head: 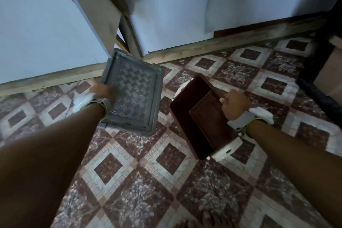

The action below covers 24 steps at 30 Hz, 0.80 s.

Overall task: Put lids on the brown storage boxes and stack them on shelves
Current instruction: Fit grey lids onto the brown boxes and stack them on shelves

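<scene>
Gripping with both hands, one item each. Left hand (100, 89) clamps the left edge of the grey lid (135, 94); the hand is motion-blurred, so finger spread cannot be read, but the grip is closed on the edge. The lid is tilted, with its woven-pattern face toward the camera. Right hand (234, 104) holds the brown box (203, 116) by its right long wall, thumb hooked over the rim to the inside and fingers curled on the outside. The box is open-topped with no lid on, angled over the tiled floor (148, 181), and has a white latch (224, 151) at its near end. Lid and box are side by side and not touching. There is a white band (259, 113) on the right wrist and another on the left.
</scene>
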Motion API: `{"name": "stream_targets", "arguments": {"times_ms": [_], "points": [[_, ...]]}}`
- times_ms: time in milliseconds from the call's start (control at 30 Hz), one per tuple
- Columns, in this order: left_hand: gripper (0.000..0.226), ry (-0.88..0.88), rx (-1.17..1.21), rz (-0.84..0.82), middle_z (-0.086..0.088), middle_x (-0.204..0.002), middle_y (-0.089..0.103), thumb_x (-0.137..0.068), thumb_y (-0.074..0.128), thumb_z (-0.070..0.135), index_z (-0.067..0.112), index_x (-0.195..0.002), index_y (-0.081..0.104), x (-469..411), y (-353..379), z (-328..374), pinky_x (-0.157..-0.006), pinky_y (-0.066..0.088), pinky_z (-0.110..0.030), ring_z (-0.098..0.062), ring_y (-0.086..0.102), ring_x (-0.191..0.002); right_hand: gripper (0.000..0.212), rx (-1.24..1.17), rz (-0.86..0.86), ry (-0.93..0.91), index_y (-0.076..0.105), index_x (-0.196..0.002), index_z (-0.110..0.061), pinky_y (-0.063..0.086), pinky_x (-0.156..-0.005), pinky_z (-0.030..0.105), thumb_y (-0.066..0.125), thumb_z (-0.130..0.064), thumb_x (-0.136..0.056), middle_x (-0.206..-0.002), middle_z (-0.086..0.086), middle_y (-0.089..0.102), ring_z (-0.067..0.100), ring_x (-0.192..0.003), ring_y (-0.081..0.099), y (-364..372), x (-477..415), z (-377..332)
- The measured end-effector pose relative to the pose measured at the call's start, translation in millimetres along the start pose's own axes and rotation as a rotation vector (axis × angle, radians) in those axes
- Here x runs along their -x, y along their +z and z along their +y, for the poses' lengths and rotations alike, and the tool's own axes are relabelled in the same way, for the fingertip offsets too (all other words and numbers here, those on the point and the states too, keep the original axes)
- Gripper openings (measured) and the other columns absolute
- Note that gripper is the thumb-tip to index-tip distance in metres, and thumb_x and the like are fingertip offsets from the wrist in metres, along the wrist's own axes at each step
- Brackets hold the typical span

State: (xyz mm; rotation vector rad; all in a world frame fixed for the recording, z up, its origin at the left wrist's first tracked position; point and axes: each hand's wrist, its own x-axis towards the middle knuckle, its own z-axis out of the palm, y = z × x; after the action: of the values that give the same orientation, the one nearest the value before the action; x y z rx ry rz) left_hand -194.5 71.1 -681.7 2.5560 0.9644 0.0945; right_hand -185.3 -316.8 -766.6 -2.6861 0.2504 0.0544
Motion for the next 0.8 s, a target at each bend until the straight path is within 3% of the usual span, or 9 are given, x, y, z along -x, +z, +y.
{"name": "stream_targets", "arguments": {"times_ms": [100,167,333,433,500,567,600,667,800], "points": [[0.056,0.028,-0.075,0.023,-0.027,-0.113,0.06,-0.091,0.055,0.048,0.004,-0.123,0.043,-17.4,-38.3,-7.4,-0.091,0.049,-0.05,-0.045,0.059,-0.105,0.028,0.044,-0.119,-0.027,0.049,-0.074,-0.015,0.037,-0.068,0.034,0.052,-0.034,-0.094,-0.061,-0.001,0.034,0.012,-0.052,0.028,9.6,2.1,-16.0],[0.05,0.047,-0.108,0.04,-0.026,-0.11,0.061,-0.088,0.049,0.049,0.006,-0.112,0.043,-16.3,-39.9,-22.4,-0.087,0.051,-0.049,-0.043,0.06,-0.097,0.035,0.073,-0.224,-0.077,0.043,-0.065,-0.019,0.036,-0.071,0.032,0.052,-0.035,-0.095,-0.062,-0.002,0.034,0.013,-0.054,0.032,14.0,4.9,-27.0],[0.045,0.089,-0.08,-0.077,-0.028,-0.116,0.059,-0.099,0.051,0.032,-0.004,-0.127,0.046,10.8,-13.6,-57.8,-0.075,0.041,-0.038,-0.041,0.058,-0.101,0.045,-0.008,-0.453,-0.222,0.034,-0.059,-0.021,0.032,-0.075,0.03,0.052,-0.026,-0.1,-0.064,-0.003,0.033,0.011,-0.057,0.034,33.0,6.1,-36.9],[0.038,0.062,-0.045,-0.117,-0.023,-0.105,0.059,-0.099,0.051,0.034,0.001,-0.117,0.049,24.5,15.2,-85.7,-0.072,0.036,-0.036,-0.033,0.051,-0.086,0.038,0.068,-0.405,-0.183,0.039,-0.062,-0.019,0.036,-0.074,0.031,0.054,-0.024,-0.096,-0.064,-0.002,0.036,0.018,-0.061,0.041,52.9,4.5,-37.9],[0.035,0.023,-0.015,-0.117,-0.024,-0.107,0.06,-0.098,0.051,0.033,0.001,-0.113,0.05,31.1,30.3,-97.9,-0.073,0.035,-0.036,-0.03,0.048,-0.084,0.02,0.11,-0.346,-0.156,0.052,-0.079,-0.013,0.04,-0.075,0.033,0.053,-0.025,-0.095,-0.066,-0.002,0.038,0.025,-0.077,0.047,59.3,6.2,-39.9],[0.035,0.002,0.004,-0.126,-0.024,-0.105,0.06,-0.098,0.052,0.033,0.001,-0.112,0.051,34.8,43.7,-105.8,-0.074,0.035,-0.036,-0.03,0.048,-0.084,0.022,0.149,-0.356,-0.162,0.059,-0.107,-0.008,0.044,-0.083,0.037,0.05,-0.026,-0.098,-0.084,0.004,0.054,0.029,-0.091,0.054,66.2,6.0,-38.6],[0.035,-0.014,0.012,-0.127,-0.023,-0.104,0.06,-0.098,0.052,0.034,0.001,-0.112,0.052,36.4,48.1,-108.3,-0.073,0.035,-0.036,-0.03,0.048,-0.084,0.03,0.18,-0.36,-0.155,0.057,-0.119,-0.006,0.044,-0.09,0.038,0.049,-0.028,-0.1,-0.105,0.01,0.059,0.032,-0.102,0.056,69.9,6.9,-37.1],[0.035,-0.036,0.037,-0.126,-0.022,-0.102,0.06,-0.097,0.051,0.034,0.002,-0.111,0.053,38.4,53.7,-111.0,-0.074,0.035,-0.036,-0.031,0.051,-0.084,0.041,0.203,-0.275,-0.108,0.051,-0.131,-0.008,0.042,-0.102,0.043,0.05,-0.034,-0.099,-0.138,0.018,0.047,0.036,-0.121,0.05,78.9,12.6,-32.4],[0.035,-0.088,0.099,-0.112,-0.025,-0.107,0.06,-0.097,0.05,0.032,0.0,-0.113,0.052,44.6,62.3,-109.4,-0.078,0.036,-0.038,-0.038,0.056,-0.095,0.072,0.155,-0.114,0.079,0.032,-0.147,-0.017,0.032,-0.109,0.056,0.063,-0.044,-0.088,-0.154,0.017,0.024,0.043,-0.136,0.029,78.2,37.1,-15.5]]}}
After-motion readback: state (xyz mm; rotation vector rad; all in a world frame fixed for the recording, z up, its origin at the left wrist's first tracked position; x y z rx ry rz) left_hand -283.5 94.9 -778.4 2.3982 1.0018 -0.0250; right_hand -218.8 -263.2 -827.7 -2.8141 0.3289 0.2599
